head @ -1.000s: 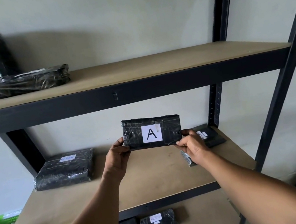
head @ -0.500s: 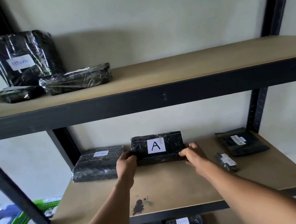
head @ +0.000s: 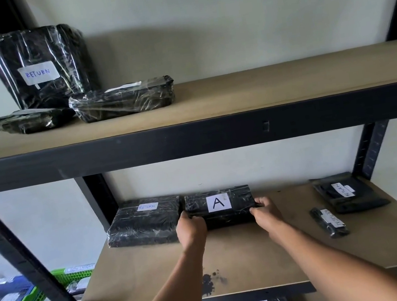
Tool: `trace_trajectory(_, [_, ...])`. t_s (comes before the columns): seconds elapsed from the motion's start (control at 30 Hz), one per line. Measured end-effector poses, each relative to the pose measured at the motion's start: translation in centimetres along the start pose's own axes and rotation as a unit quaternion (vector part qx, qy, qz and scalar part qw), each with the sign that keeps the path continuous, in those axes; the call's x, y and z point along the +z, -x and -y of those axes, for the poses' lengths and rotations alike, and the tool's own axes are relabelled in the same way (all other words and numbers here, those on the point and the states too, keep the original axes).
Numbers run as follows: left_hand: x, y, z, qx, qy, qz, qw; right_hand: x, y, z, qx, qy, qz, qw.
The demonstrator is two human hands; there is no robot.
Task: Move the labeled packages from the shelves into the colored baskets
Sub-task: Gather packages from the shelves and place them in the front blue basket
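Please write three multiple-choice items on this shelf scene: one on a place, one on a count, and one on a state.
1. Where does the package marked A sit?
A. top shelf
B. middle shelf, right of a RETURN package
C. in the green basket

2. How many packages lie on the top shelf?
A. one
B. three
C. five

3. What are the hands doing?
A. both grip the A package
B. both hang idle
C. one lifts a basket

Answers:
1 B, it sits beside the RETURN package.
2 B, one upright and two flat.
3 A, the left hand and right hand curl round its ends.
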State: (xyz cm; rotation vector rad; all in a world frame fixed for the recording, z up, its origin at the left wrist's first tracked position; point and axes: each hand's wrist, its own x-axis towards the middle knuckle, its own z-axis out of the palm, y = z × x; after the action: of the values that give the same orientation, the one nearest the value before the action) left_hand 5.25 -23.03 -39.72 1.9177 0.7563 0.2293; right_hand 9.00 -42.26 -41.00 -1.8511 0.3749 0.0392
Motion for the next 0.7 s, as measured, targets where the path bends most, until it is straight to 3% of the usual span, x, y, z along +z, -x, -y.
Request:
trace_trajectory(0.13, [0.3,0.0,-0.2,0.01,-0.019,-0.01,1.0,0.4,-0.3,0.1,-0.009,-0.013,0.01,1.0])
trace_trajectory(0.37, [1.0,1.9,-1.5,0.075,-0.138,-0.077,0.985,-2.1,-0.4,0.6,-0.024,0.053,0.128,0.99])
trace_trajectory(0.5, [2.9,3.4,-3.7,0.133,-0.213,-0.105,0.962,-5.6,-0.4,0.8,-0.086,0.156,0.044,0.983])
trace_trajectory(0.7, [8.1,6.7,-6.9,0.317,-0.167,-0.054,0.932,-13.9,-0.6,-1.8,-0.178,0.275,-0.122,0.937])
